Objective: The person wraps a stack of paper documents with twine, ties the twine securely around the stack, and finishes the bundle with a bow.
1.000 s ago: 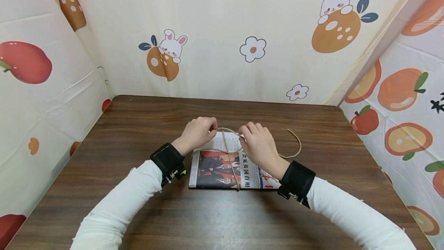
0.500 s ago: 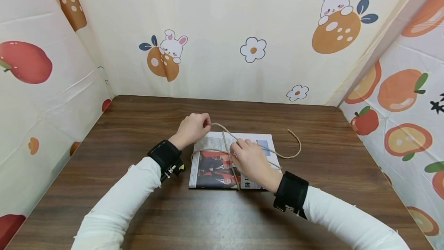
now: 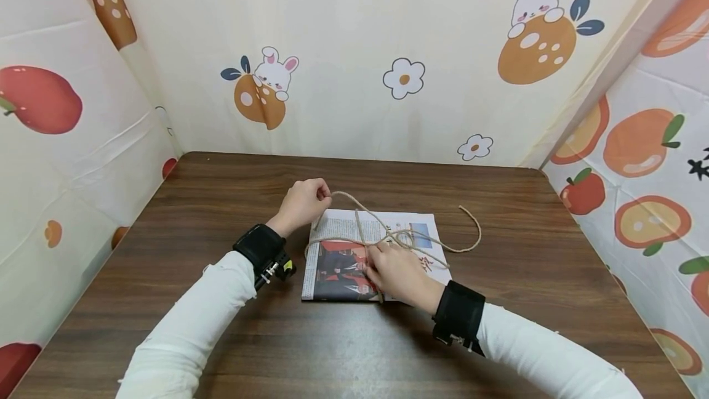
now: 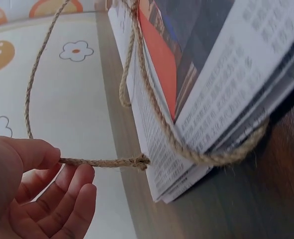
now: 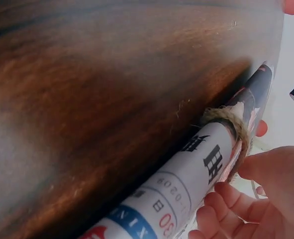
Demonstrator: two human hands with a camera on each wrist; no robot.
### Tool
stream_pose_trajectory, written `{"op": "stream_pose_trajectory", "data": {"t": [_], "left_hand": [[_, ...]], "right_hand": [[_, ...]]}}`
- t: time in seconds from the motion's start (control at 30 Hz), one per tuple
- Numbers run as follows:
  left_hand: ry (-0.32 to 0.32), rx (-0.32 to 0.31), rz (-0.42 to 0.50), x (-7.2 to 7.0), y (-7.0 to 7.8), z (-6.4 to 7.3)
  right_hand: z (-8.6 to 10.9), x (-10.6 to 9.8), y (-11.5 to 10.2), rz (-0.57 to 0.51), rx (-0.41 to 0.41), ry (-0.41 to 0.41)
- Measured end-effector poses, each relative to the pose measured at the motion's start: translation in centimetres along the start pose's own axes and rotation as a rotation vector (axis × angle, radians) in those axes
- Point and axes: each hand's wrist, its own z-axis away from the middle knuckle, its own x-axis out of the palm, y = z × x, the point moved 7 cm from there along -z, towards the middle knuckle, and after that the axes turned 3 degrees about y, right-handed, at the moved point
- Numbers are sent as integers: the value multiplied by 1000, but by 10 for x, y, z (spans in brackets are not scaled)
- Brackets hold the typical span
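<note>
A folded newspaper stack (image 3: pixel 343 270) lies flat on the table, crossed by a thin twine rope (image 3: pixel 357 204). Thumb and index finger of my left hand (image 3: pixel 304 202) pinch the rope close to its frayed end, above the far left corner; the left wrist view shows this knotted tip (image 4: pixel 142 162) sticking out past the hand (image 4: pixel 47 194). Low over the stack's middle, my right hand (image 3: pixel 401 276) has its fingers bent near the rope crossing. In the right wrist view, its thumb (image 5: pixel 266 169) lies against or beside the rope (image 5: pixel 241 134) where it wraps the near edge.
The brown wooden table (image 3: pixel 232 337) surrounds the stack. The other rope end (image 3: pixel 475 223) curves loosely on the table to the right. Patterned cloth walls (image 3: pixel 343 29) stand behind and at both sides.
My left hand has drawn the rope end leftward and up, away from the stack. My right hand has let go of the rope near the crossing and shifted nearer, uncovering a loose loop.
</note>
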Motion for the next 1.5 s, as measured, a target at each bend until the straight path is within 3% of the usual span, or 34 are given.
{"op": "stream_pose_trajectory", "data": {"t": [0.37, 0.7, 0.9, 1.07, 1.23, 1.5], "left_hand": [[67, 24, 61, -3, 9, 1], [57, 25, 67, 9, 6, 6], [18, 21, 90, 18, 7, 10], [-20, 6, 112, 25, 10, 14], [-24, 14, 73, 32, 15, 18], [-89, -35, 58, 45, 23, 29]], "right_hand": [[-1, 9, 6, -147, 127, -168], [-3, 4, 10, -230, 182, -158], [-2, 3, 11, -248, 195, -159], [-2, 3, 12, -244, 192, -138], [-2, 4, 12, -240, 197, -133], [-1, 4, 12, -233, 197, -129]]}}
